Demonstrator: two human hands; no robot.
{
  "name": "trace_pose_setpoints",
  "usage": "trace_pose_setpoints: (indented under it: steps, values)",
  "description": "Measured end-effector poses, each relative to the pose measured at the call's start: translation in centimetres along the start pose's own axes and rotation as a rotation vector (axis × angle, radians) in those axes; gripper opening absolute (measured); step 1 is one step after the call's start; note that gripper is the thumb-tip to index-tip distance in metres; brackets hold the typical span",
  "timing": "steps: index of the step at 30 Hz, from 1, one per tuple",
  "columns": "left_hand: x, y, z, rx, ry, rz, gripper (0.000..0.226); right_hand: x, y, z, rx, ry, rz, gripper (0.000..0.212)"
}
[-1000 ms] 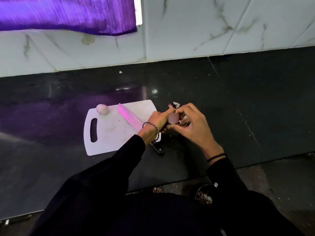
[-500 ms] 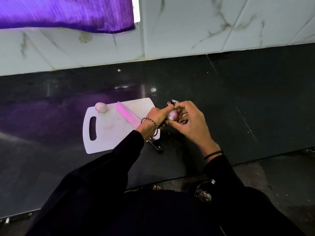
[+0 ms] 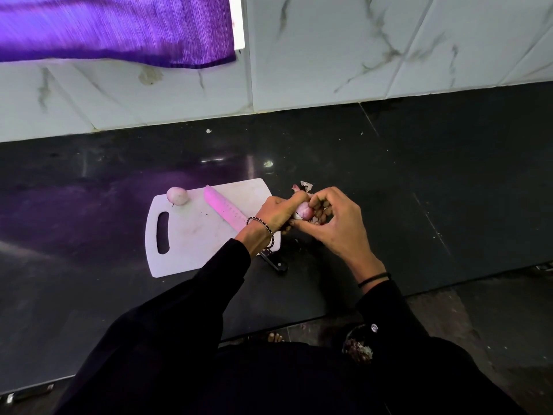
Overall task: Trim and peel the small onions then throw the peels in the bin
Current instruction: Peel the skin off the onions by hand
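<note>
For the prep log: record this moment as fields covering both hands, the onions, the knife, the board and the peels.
left hand: grips the small pink onion above the black stone counter
right hand: fingers curled on the same onion
second onion: pale round onion, apparently peeled, rests on the far left corner of the white plastic cutting board
knife: pink-bladed knife lies diagonally on the board, black handle past its near edge
peels: loose onion peels on the counter just beyond the hands

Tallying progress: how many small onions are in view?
2. A peeled onion lies at the cutting board's far-left corner; a second onion is held by the left hand and right hand. Others may be hidden.
</note>
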State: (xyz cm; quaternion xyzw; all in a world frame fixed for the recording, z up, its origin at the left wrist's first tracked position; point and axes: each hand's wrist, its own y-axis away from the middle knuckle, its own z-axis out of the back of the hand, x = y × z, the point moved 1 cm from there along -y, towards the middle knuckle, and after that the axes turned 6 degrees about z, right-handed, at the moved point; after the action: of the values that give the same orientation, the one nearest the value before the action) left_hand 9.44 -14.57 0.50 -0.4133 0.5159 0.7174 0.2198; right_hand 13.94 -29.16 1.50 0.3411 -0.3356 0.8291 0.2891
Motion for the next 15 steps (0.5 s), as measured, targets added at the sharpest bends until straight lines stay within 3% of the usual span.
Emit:
trace_pose_setpoints:
  steps: [15]
  values:
    - [0.40,-0.82,0.31,-0.043,-0.124,0.006,0.046,-0.16,0.09,-0.74,0.050,0.019,0.027,0.031]
